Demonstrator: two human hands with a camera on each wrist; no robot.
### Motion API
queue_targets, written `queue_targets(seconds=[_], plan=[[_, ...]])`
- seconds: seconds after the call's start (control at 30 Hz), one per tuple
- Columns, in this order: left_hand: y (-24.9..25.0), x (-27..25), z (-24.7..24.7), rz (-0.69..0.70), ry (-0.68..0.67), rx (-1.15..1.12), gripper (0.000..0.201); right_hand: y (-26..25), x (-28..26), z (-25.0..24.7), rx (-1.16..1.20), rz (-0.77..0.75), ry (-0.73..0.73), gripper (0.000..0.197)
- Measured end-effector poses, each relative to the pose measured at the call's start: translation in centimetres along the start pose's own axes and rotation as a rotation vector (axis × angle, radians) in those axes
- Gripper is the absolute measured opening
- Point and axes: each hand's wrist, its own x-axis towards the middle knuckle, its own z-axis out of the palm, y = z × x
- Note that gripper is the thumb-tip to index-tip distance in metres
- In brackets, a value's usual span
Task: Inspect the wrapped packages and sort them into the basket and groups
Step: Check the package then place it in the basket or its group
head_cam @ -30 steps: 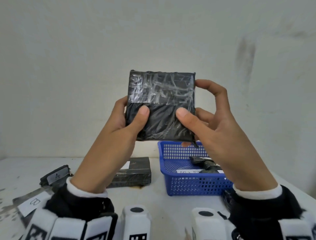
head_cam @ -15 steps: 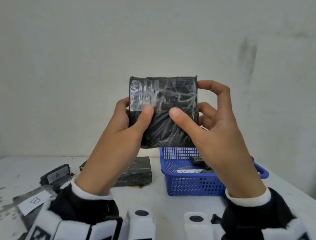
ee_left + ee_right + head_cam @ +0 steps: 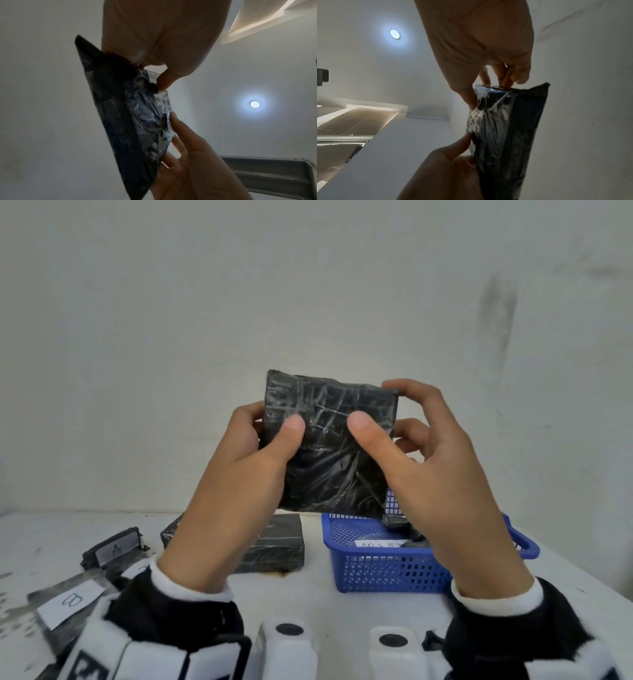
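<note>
Both hands pinch one black pack (image 3: 329,446), held up in front of the wall, upright but tilted, top edge dropping toward the R side. L hand (image 3: 239,491): thumb pressed on the near face, fingers curled round the L edge to the back. R hand (image 3: 438,481): thumb on the near face, index hooked over the top R corner, other fingers behind. L wrist view shows the L hand (image 3: 163,33) pinching the pack (image 3: 130,115) edge-on; R wrist view shows the same for the R hand (image 3: 479,40) on the pack (image 3: 506,135).

Risks, as I judge them:
- Wrap is glossy, creased film, so slick. Thumbs sit mid-face, w/ no support under the bottom edge. If one hand lets go to turn it, the pack could slide out.
- Basket (image 3: 387,580) sits below and to the R of the grip, partly under the pack, w/ dark items and a paper label already inside. A slip would likely drop the pack in there unsorted, or clip the rim.
- A 2nd pack (image 3: 277,546) lies below, just behind the L wrist; lowering blind could knock it.
- Tagged packs "A" (image 3: 113,549) and "B" (image 3: 68,601) lie low and well to the L. No tag shows on the near face of the held pack, so the group can't be told yet; misplacement is possible.
</note>
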Motion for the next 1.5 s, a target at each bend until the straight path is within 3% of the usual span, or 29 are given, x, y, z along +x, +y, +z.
queue_targets(seconds=[0.17,0.4,0.67,0.83,0.93,1.0,1.17,1.37,1.5], plan=[[0.3,-0.3,0.4,0.047,-0.079,0.018,0.043,-0.3,0.1,-0.4,-0.022,0.012,-0.001,0.039],[0.3,-0.3,0.5,0.034,-0.003,0.069,0.038,-0.8,-0.1,-0.8,0.037,0.043,-0.087,0.023],[0.3,-0.4,0.8,0.097,-0.045,0.043,0.046,-0.5,-0.1,-0.4,-0.008,0.007,-0.057,0.025],[0.3,-0.6,1.0,0.143,-0.006,0.261,0.047,-0.4,-0.1,-0.6,-0.006,-0.011,-0.06,0.032],[0.2,-0.2,0.2,0.192,0.019,0.188,0.03,-0.5,-0.1,-0.5,0.013,-0.008,-0.066,0.036],[0.0,0.2,-0.3,0.157,0.006,0.106,0.036,-0.4,-0.1,-0.6,-0.005,-0.022,-0.082,0.034],[0.3,0.3,-0.8,0.141,-0.054,-0.044,0.025,-0.2,0.2,-1.0,0.038,-0.041,-0.095,0.021],[0.5,0.1,-1.1,0.162,-0.091,-0.044,0.017,-0.3,0.1,-1.1,0.056,-0.036,-0.078,0.034],[0.4,-0.1,-0.7,0.211,-0.057,0.011,0.026,-0.6,0.0,-0.8,0.021,-0.067,-0.039,0.016]])
